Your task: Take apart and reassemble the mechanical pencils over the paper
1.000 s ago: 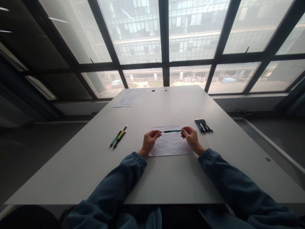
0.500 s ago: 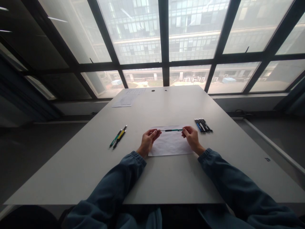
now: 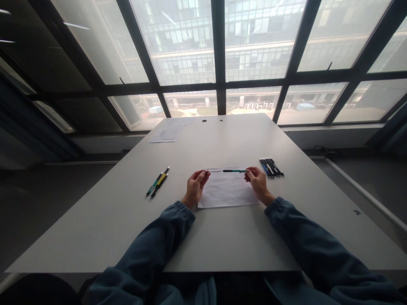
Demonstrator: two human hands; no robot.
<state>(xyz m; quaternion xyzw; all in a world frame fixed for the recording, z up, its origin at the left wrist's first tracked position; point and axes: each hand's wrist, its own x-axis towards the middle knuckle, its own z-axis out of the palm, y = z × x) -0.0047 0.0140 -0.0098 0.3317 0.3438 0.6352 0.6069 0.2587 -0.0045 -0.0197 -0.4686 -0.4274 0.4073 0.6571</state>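
From the head camera, both forearms in blue sleeves reach forward over the grey table [image 3: 222, 237], with the wrists near each other and the hands raised just above a white sheet of paper [image 3: 227, 195].

The left hand [image 3: 194, 185] is turned palm inward. Its fingers are curled narrow, with thumb and fingertips [image 3: 206, 173] pinched on a thin dark rod that sticks out of the left end of a pen [image 3: 233, 171].

The right hand [image 3: 259, 182] faces it, knuckles outward and wrist low near the paper's right edge. Its fingers are closed tight on the pen's right end.

The pen is black and green. It lies level between the two hands, over the far edge of the paper and clear of the table.

A row of dark pens [image 3: 271, 167] lies on the table just right of the right hand. Three more pens [image 3: 158, 182], one of them yellow, lie well to the left. Loose papers [image 3: 168, 133] lie at the far end by the window [image 3: 219, 51].
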